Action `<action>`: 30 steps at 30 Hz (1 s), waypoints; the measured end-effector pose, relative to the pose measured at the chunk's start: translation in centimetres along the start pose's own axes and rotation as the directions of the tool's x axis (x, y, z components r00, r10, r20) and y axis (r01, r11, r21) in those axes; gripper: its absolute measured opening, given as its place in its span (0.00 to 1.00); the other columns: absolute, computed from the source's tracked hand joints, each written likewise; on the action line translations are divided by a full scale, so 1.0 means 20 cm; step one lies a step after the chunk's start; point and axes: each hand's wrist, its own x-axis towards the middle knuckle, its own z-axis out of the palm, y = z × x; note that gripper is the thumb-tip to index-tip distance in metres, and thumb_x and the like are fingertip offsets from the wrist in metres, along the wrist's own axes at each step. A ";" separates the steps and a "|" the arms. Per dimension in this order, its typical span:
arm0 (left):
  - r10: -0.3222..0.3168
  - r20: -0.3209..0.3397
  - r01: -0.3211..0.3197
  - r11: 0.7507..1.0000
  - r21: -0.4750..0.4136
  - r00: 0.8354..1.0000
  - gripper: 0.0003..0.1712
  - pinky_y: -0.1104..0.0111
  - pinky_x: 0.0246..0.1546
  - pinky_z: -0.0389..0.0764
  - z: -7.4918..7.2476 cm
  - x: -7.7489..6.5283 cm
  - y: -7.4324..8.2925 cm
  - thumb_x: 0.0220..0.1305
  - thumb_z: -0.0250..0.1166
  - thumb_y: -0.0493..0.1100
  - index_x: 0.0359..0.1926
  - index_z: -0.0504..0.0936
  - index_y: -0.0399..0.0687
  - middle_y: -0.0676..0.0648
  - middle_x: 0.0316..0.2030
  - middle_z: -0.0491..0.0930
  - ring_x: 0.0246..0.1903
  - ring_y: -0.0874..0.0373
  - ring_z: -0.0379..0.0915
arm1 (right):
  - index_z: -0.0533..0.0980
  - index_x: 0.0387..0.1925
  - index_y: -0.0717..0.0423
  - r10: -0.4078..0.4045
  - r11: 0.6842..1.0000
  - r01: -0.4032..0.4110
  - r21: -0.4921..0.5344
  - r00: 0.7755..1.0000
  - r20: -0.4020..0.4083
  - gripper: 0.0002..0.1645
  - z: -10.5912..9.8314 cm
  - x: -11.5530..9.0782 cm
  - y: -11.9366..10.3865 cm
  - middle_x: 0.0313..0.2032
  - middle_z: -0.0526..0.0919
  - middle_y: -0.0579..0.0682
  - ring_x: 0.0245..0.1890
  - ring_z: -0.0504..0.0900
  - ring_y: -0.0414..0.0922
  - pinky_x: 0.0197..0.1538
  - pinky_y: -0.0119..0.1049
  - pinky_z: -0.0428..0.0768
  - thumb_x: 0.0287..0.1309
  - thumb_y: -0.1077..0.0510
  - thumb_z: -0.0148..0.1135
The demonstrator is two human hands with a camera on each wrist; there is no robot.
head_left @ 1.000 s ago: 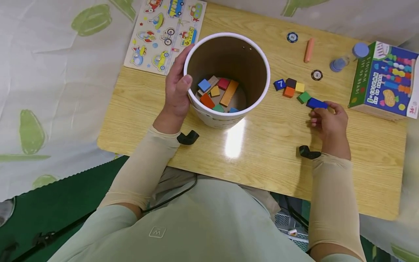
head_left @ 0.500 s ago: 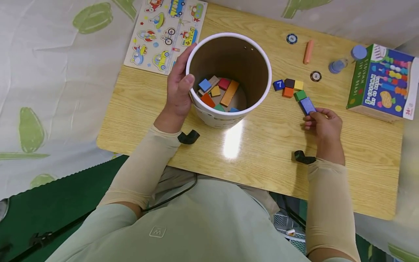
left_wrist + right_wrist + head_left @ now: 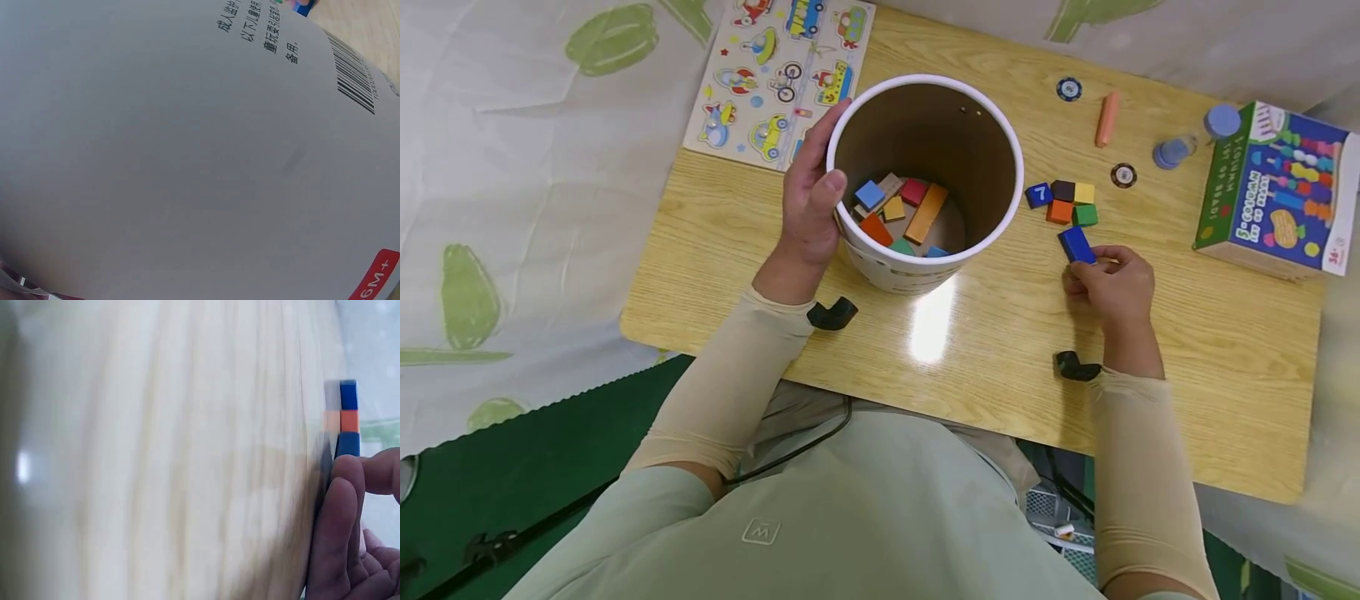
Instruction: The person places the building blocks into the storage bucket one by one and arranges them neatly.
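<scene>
Moved leftward across the table [image 3: 985, 350] since half a second ago, with the blue block [image 3: 1077, 246] drawn along by the right hand [image 3: 1116, 283] and the green block [image 3: 1085, 215] left straighter below the yellow block [image 3: 1084, 193]. Pinched at the near end between thumb and fingers [image 3: 340, 506], parted only by the thickness of the piece.

Calls, by judgement, for a light, even pinch kept low over the wood, long side turned to match the neighboring edges, and a slow approach to avoid bumping the others. Best kept clear of the green corner too, near enough to leave contact impossible to confirm.

Looks outward next to the orange block [image 3: 1060, 212], black block [image 3: 1063, 190] and numbered blue block [image 3: 1038, 195], grouped closely with the yellow and green. Holds, farther left, the white-rimmed bucket [image 3: 925, 81] in the left hand [image 3: 812, 196], thumb at the rim, with colored blocks lying jumbled inside. Reaches, at the far right, a brightly printed box [image 3: 1285, 192].
</scene>
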 end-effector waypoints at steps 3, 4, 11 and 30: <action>0.000 0.017 0.000 1.000 -0.009 1.000 0.42 0.42 0.59 0.61 0.00 0.00 0.00 0.54 0.53 0.52 0.65 0.58 0.30 0.33 0.61 0.64 0.60 0.37 0.58 | 0.73 0.47 0.57 -0.025 0.998 0.023 0.063 1.000 0.019 0.24 0.02 -0.03 -0.03 0.25 0.82 0.48 0.19 0.84 0.46 0.25 0.37 0.83 0.47 0.63 0.70; -0.005 0.021 0.005 1.000 -0.010 1.000 0.42 0.42 0.59 0.61 0.00 0.00 0.00 0.54 0.53 0.52 0.65 0.58 0.30 0.33 0.62 0.64 0.60 0.38 0.57 | 0.74 0.47 0.58 -0.048 0.996 0.045 0.082 0.999 0.024 0.23 0.02 -0.05 -0.05 0.24 0.82 0.49 0.18 0.84 0.46 0.25 0.37 0.83 0.47 0.64 0.70; -0.030 -0.007 0.031 0.999 0.040 1.000 0.42 0.44 0.60 0.61 0.00 -0.01 0.01 0.52 0.52 0.52 0.65 0.60 0.33 0.39 0.61 0.67 0.60 0.41 0.59 | 0.75 0.45 0.69 -0.373 0.875 0.316 0.366 0.923 0.094 0.21 0.08 -0.28 -0.37 0.21 0.81 0.56 0.13 0.80 0.47 0.21 0.37 0.81 0.45 0.72 0.67; -0.042 0.005 0.042 0.999 0.021 0.999 0.41 0.44 0.60 0.62 -0.01 0.00 0.02 0.53 0.53 0.52 0.66 0.61 0.35 0.40 0.62 0.66 0.61 0.42 0.58 | 0.73 0.41 0.81 -0.649 0.685 0.496 0.533 0.749 0.137 0.18 0.25 -0.61 -0.71 0.20 0.78 0.62 0.10 0.76 0.52 0.18 0.39 0.80 0.43 0.79 0.61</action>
